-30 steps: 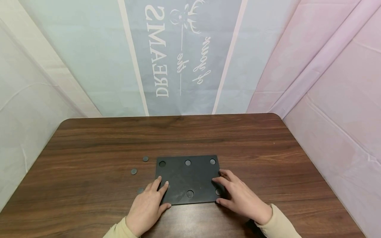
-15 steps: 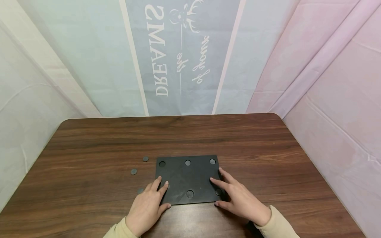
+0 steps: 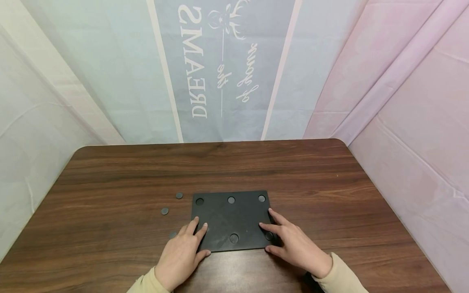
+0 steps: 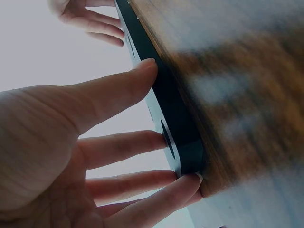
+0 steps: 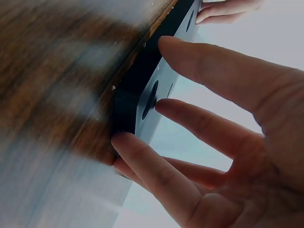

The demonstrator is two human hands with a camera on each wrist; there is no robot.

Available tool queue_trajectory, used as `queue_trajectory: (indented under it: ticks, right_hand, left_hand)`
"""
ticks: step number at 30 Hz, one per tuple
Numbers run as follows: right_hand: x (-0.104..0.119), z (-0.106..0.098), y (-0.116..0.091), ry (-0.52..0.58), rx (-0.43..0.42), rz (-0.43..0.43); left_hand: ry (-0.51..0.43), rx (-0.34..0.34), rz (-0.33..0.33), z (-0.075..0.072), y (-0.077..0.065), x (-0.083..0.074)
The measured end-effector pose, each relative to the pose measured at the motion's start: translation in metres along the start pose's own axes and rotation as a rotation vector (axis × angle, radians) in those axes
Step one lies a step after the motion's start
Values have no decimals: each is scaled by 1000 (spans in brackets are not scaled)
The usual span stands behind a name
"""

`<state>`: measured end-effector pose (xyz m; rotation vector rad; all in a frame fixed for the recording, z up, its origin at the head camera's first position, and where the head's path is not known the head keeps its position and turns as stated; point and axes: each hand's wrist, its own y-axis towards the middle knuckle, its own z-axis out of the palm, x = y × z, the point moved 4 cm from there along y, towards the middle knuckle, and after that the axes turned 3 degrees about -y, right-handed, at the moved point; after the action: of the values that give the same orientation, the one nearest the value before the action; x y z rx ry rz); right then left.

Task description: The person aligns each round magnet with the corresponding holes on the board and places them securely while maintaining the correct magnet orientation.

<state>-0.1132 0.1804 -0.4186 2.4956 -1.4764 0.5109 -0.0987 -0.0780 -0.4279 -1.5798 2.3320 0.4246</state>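
A flat black board [image 3: 234, 217] with round recesses lies on the wooden table between my hands. Its upper left recess [image 3: 199, 202] looks dark, while grey discs show at the upper middle [image 3: 231, 200] and upper right [image 3: 261, 198]. My left hand [image 3: 181, 254] rests on the near left corner, thumb [image 4: 142, 76] against the front edge and index finger on top beside a recess. At the near right corner, my right hand [image 3: 294, 244] touches the board with spread fingers; its index fingertip [image 5: 164, 105] is right by a recess. The left fingers cover the near left recess.
Two loose dark discs, one farther back [image 3: 179, 195] and one nearer [image 3: 165, 211], lie left of the board. Another disc [image 3: 172, 235] is partly behind the left hand. Fabric panels [image 3: 234, 81] stand around the table [image 3: 293, 171].
My right hand's fingers have straightened and spread a little, the index fingertip sliding slightly left and nearer on the board. My left hand and the discs have not moved.
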Motion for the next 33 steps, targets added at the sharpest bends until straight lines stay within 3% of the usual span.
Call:
queue_trajectory:
  ticks: [24,33]
  right_hand:
    - [1,-2,6,-31,0,-26]
    - [3,-4,6,-27,23,5]
  left_hand:
    - [3,28,1,-2,3,4]
    - [-1,49,11,-3,3,5]
